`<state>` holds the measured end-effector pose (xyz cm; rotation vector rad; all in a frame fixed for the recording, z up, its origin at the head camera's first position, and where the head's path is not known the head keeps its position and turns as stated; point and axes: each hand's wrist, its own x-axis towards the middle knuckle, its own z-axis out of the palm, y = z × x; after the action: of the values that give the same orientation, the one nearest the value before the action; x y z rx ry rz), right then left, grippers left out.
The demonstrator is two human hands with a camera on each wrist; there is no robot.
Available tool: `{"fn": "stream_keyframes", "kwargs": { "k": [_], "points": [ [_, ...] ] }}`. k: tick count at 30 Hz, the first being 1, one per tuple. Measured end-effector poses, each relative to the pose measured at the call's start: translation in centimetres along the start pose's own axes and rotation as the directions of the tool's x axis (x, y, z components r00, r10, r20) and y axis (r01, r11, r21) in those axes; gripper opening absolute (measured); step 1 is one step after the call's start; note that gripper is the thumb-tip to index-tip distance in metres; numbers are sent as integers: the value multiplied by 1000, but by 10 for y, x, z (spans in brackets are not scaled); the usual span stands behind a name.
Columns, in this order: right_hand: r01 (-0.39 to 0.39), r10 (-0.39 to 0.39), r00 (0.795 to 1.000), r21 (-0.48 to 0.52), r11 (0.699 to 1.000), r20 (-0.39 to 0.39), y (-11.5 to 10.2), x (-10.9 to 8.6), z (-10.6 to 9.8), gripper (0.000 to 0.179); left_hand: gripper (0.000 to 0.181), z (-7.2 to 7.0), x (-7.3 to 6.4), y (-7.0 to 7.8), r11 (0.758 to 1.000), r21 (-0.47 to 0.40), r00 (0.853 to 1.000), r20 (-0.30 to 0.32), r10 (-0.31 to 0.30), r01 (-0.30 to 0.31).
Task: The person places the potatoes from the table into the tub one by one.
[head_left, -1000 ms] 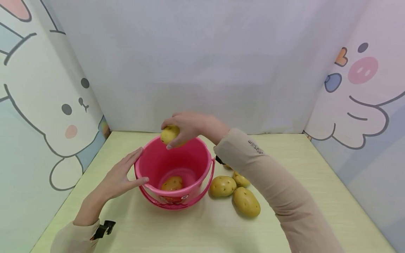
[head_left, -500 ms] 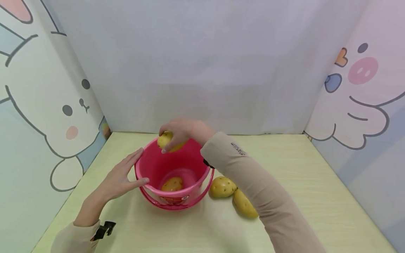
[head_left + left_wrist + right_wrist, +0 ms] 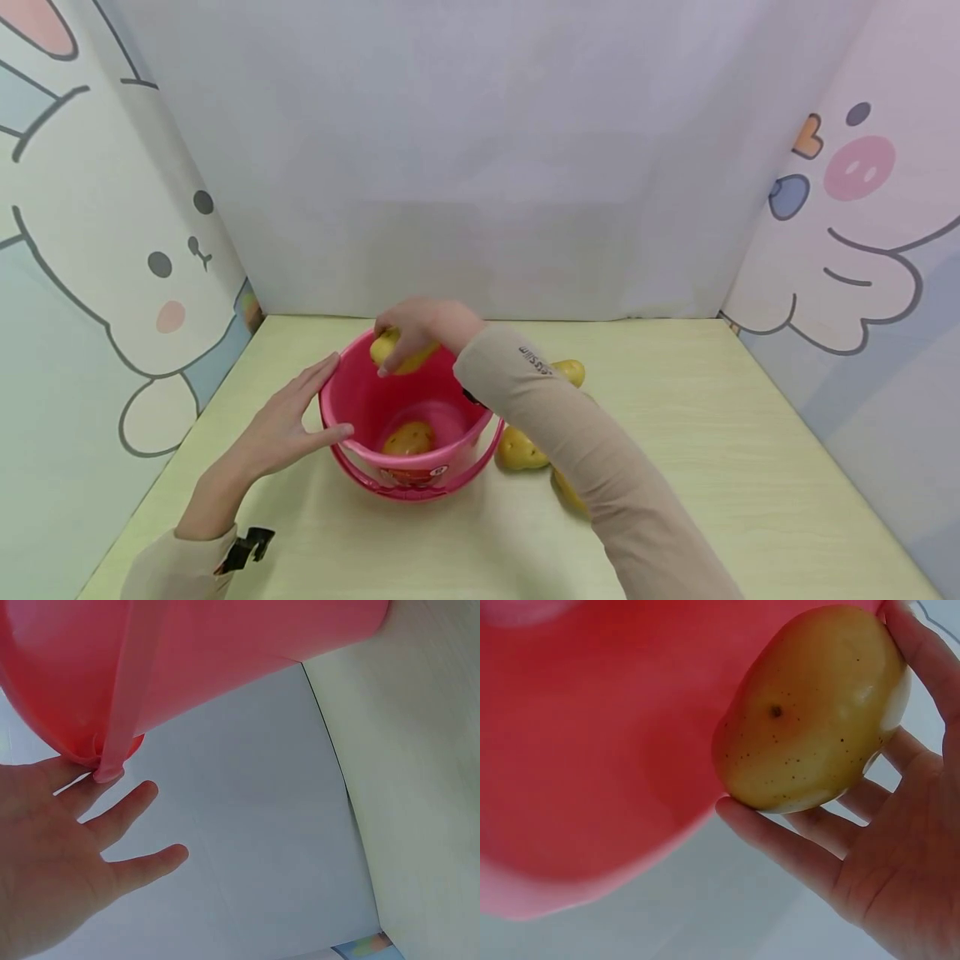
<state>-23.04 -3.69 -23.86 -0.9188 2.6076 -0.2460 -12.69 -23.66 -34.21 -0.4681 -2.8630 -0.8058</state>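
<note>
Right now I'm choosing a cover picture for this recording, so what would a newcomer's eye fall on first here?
Probably the bright pink bucket on the pale table, with one potato lying inside it. Next would likely come the yellow potato in the right hand at the bucket's mouth. Then perhaps the large cartoon rabbit on the left wall.

Back wall (image 3: 480, 158): plain pale grey. Left wall (image 3: 45, 358): pale blue, big white cartoon rabbit (image 3: 90, 217). Right wall (image 3: 930, 317): white cartoon figure (image 3: 847, 275), pink oval (image 3: 859, 169), pinkish tint. Tabletop (image 3: 735, 467): pale yellow-green, faint wood grain, meets back wall. Light soft. Coloured patch (image 3: 251, 307), left rear corner: probably print, blurry.
</note>
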Motion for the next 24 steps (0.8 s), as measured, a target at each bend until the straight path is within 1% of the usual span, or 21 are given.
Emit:
{"fn": "stream_keyframes", "kwargs": {
  "k": [8, 11, 15, 18, 24],
  "points": [
    [-44, 43, 999, 13, 999, 16, 2, -1, 6, 63, 89, 1, 0, 0, 1000, -8, 1000, -7, 15, -15],
    [-58, 58, 998, 33, 998, 17, 3, -1, 7, 65, 89, 1, 1, -1, 1000, -7, 1000, -8, 14, -15],
    [-36, 36, 999, 9, 999, 2, 2, -1, 7, 64, 89, 1, 1, -2, 1000, 1, 1000, -9, 15, -15],
    [-1, 1, 1000, -38, 999, -13, 3, 0, 6, 64, 89, 1, 1, -2, 1000, 7, 1000, -8, 17, -17],
    [49, -50, 998, -34, 998, -23, 9, -1, 2, 62, 88, 0, 2, -1, 1000, 13, 1000, -4, 10, -10]
  ]
}}
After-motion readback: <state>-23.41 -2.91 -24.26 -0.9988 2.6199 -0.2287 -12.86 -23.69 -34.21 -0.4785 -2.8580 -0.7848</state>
